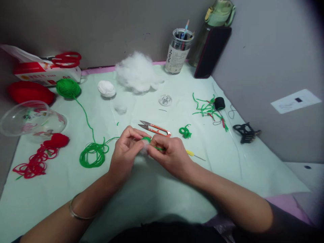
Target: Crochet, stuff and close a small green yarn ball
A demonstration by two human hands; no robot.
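Note:
My left hand (126, 145) and my right hand (172, 153) meet over the middle of the table. Between their fingertips is a small green yarn piece (146, 138), with a tuft of white stuffing (144, 150) against it. Both hands are closed on it, and much of the piece is hidden by the fingers. A green strand runs from the left hand to a loose coil of green yarn (92, 155). Just beyond the hands lie thread snips (157, 129) with an orange handle. Partly behind my right wrist is a yellow-handled thin metal tool (191, 153).
Left stand green yarn (68, 88), white yarn (106, 88), tangled red yarn (37, 158), a clear plastic tub (53, 118) and red scissors (67, 59) on a tissue box. Behind are a stuffing heap (138, 72), pen cup (178, 52) and phone (212, 52). Yarn scraps (209, 108) lie right.

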